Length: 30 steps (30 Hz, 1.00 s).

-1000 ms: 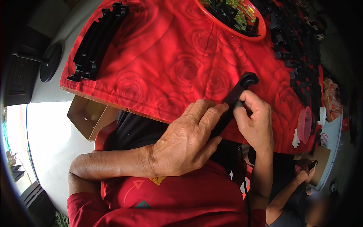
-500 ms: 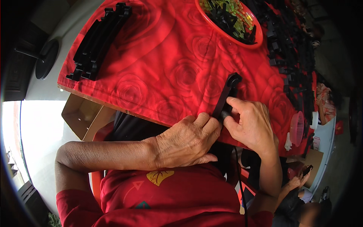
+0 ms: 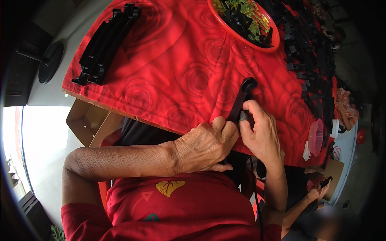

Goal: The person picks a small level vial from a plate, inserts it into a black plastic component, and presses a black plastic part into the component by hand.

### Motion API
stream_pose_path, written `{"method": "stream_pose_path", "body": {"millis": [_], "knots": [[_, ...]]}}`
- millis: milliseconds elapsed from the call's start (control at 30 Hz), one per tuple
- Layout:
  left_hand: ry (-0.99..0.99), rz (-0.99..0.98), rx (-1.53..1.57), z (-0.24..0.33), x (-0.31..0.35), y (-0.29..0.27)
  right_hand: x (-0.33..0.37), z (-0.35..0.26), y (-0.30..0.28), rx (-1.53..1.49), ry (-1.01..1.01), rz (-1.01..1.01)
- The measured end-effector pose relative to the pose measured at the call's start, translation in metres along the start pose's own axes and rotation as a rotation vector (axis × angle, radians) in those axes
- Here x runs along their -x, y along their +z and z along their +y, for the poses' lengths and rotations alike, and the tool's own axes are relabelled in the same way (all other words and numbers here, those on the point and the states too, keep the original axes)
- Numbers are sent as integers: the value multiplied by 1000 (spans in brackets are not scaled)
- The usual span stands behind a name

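Landmark: red rose-patterned cloth [image 3: 189, 76] covering the table.
Left hand [image 3: 205, 146]: at the cloth's near edge, fingers curled around the lower end of a long black plastic strip [image 3: 240, 102].
Right hand [image 3: 261, 134]: just beside the left, thumb and fingers pinched on the same strip.
Strip: slants up from both hands, its rounded top over the cloth.
Stack of curved black strips [image 3: 106, 42]: on the cloth's far left.
Red bowl [image 3: 241, 38]: far edge, holding green and black parts.
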<state>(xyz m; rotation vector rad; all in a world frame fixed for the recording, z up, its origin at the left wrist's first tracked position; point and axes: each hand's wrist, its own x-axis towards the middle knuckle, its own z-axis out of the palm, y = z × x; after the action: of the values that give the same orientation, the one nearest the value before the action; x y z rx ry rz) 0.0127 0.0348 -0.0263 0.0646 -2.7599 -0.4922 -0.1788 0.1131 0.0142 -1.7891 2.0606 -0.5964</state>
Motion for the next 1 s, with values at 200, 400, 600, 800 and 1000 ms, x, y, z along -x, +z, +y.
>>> {"method": "stream_pose_path", "body": {"millis": [200,400,600,800,1000], "knots": [[4,13,16,-1,1,3,3,2,4,-15,5,21],[12,33,33,-4,1,3,3,0,5,6,-14,32],[8,55,41,-4,0,0,0,7,-4,-72,-32,-6],[-46,-105,-19,-3,-4,-10,-25,5,-36,-123,38,-226],[4,-94,-61,-4,-9,-15,-24,7,-32,-213,98,-238]]}}
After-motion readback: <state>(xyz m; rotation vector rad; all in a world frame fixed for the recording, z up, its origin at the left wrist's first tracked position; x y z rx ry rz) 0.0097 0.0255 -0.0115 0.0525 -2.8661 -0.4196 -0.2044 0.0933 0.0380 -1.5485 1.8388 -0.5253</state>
